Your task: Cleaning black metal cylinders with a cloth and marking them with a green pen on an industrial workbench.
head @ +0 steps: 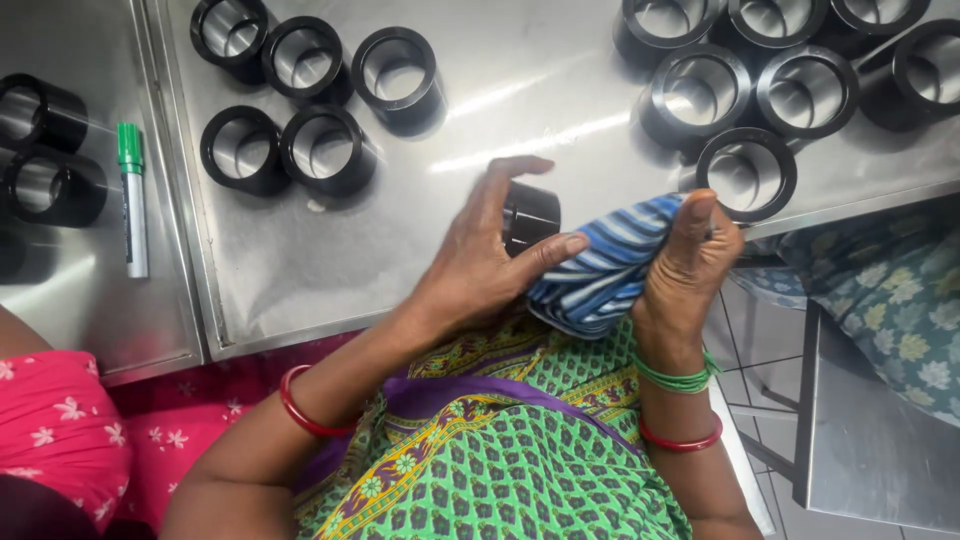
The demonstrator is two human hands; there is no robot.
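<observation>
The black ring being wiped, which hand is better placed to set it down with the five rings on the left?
Probably the left hand: it grips the black ring, nearest the five rings. The right hand is bunched in the striped cloth.

Bare tabletop [560,90] between ring clusters [300,100]

fifteen black rings [325,150], one green-capped marker [132,200], one striped cloth [605,265], two metal tables [560,90]

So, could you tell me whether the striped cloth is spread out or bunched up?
Bunched up: the right hand grips the striped cloth in a wad.
</observation>
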